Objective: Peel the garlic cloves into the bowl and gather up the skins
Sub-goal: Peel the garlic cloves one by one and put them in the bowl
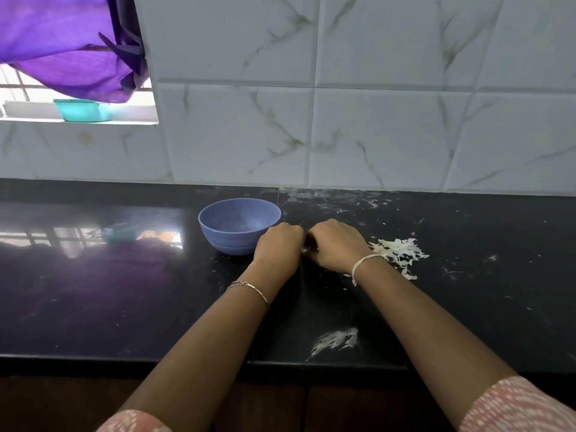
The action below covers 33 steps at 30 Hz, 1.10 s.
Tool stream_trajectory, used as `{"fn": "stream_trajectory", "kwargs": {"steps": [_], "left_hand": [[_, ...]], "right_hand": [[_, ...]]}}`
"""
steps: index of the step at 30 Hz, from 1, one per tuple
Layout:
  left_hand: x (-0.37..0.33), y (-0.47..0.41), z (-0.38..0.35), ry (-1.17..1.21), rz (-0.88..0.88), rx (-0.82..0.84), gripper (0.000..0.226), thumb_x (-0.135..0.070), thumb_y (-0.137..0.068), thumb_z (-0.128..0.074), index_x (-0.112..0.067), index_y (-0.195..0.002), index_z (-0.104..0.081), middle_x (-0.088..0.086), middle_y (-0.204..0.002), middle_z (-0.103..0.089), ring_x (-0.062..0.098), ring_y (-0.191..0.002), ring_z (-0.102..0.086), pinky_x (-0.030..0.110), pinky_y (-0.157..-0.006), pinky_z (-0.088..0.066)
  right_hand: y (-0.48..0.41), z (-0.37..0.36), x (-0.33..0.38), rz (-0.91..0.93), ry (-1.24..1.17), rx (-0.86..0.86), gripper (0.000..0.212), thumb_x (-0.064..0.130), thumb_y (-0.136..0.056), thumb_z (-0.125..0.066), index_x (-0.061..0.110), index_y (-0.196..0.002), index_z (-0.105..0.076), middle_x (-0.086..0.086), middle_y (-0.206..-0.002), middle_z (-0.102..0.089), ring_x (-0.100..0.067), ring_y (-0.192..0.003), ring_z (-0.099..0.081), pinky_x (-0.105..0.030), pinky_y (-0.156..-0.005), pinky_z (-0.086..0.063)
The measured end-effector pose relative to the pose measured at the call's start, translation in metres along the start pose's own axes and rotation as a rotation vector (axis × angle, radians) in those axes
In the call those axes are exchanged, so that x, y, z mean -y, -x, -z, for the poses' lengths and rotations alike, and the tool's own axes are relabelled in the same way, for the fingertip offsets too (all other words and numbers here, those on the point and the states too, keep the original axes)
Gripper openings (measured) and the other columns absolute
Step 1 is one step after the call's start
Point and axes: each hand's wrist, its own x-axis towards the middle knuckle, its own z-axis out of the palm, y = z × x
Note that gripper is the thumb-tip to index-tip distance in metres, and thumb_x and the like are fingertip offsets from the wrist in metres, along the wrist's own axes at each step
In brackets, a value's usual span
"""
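A blue bowl [232, 222] stands on the black counter [124, 291], just left of my hands. My left hand [277, 247] and my right hand [335, 244] are side by side with fingers curled down, backs to the camera. Between them a small white piece, a garlic clove [304, 250], shows at the fingertips; both hands seem to pinch it, though most of it is hidden. A pile of white garlic skins [397, 252] lies on the counter right of my right wrist. The bowl's visible inside looks bare.
White flecks of skin are scattered over the counter's right part and along the tiled wall [374, 120]. A whitish smear [336, 339] lies near the front edge. At the far left a window sill holds a teal tub [82, 110] under a purple cloth [62, 45].
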Motion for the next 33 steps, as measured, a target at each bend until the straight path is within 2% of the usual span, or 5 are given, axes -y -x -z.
{"fn": "stream_trajectory", "kwargs": {"steps": [8, 12, 22, 26, 33], "left_hand": [[0.004, 0.002, -0.010, 0.139, 0.031, -0.041, 0.021, -0.007, -0.094, -0.051, -0.012, -0.111, -0.063, 0.012, -0.112, -0.061, 0.031, -0.102, -0.062, 0.033, -0.072, -0.045], [0.009, -0.001, -0.015, 0.393, 0.049, -0.038, 0.024, -0.007, -0.089, -0.056, -0.016, -0.109, -0.065, 0.007, -0.105, -0.068, 0.026, -0.099, -0.063, 0.040, -0.082, -0.055], [-0.004, -0.002, -0.015, 0.817, -0.043, -0.070, 0.036, -0.029, -0.074, -0.084, -0.020, -0.101, -0.063, -0.011, -0.088, -0.069, 0.000, -0.075, -0.063, 0.017, -0.066, -0.049], [-0.008, -0.001, -0.012, 0.958, -0.050, -0.133, 0.016, -0.015, -0.085, -0.075, -0.021, -0.096, -0.065, -0.003, -0.091, -0.070, 0.006, -0.048, -0.060, 0.018, -0.044, -0.045], [-0.010, -0.002, -0.012, 1.059, -0.011, -0.077, 0.008, -0.016, -0.094, -0.064, -0.010, -0.099, -0.063, -0.004, -0.073, -0.062, 0.001, -0.042, -0.055, 0.017, -0.041, -0.043]], "right_hand": [[-0.007, 0.000, -0.001, -0.097, -0.132, 0.067, 0.017, 0.025, -0.074, -0.067, 0.016, -0.087, -0.071, -0.008, -0.086, -0.068, -0.031, -0.081, -0.063, -0.030, -0.063, -0.045], [-0.001, 0.005, -0.008, -0.126, -0.285, 0.113, 0.013, 0.027, -0.071, -0.074, 0.020, -0.083, -0.074, 0.000, -0.075, -0.068, -0.019, -0.073, -0.062, -0.023, -0.061, -0.043], [0.024, 0.024, -0.045, -0.257, -1.200, 0.056, 0.010, -0.005, -0.083, -0.070, 0.002, -0.089, -0.067, -0.014, -0.076, -0.067, -0.014, -0.060, -0.064, -0.020, -0.062, -0.056], [0.029, 0.025, -0.046, -0.266, -1.204, 0.060, 0.014, -0.007, -0.082, -0.069, 0.004, -0.088, -0.061, -0.008, -0.067, -0.065, -0.020, -0.063, -0.062, -0.021, -0.057, -0.054], [0.035, 0.023, -0.048, -0.209, -1.409, 0.103, 0.020, 0.001, -0.096, -0.054, 0.000, -0.113, -0.065, -0.010, -0.084, -0.070, -0.014, -0.071, -0.065, -0.023, -0.069, -0.055]]}}
